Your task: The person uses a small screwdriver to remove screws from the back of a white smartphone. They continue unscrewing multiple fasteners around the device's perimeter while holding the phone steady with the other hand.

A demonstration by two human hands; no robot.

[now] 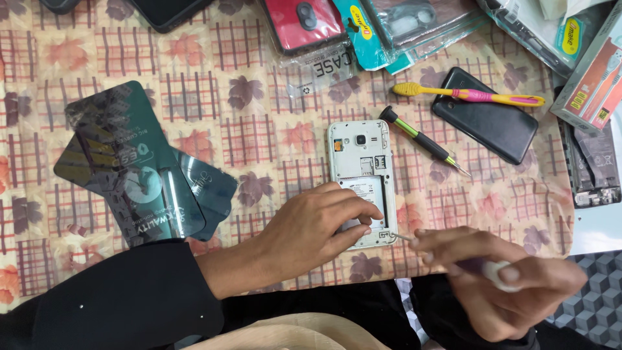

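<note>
A white phone [360, 155] lies back-up on the table with its cover off and the battery showing. My left hand [317, 228] rests on its lower half, fingers pressing it down. My right hand [502, 285], blurred, grips a small screwdriver [483, 266] with a white cap. The metal tip touches the phone's lower right corner [389, 235].
A second green-and-black screwdriver [421, 139], a yellow-and-pink toothbrush [470, 95] and a black back cover [484, 115] lie to the right of the phone. Dark screen-protector packets [139, 165] sit at left. Packaged phone cases [311, 26] and boxes [593, 74] line the far edge of the patterned tablecloth [259, 110].
</note>
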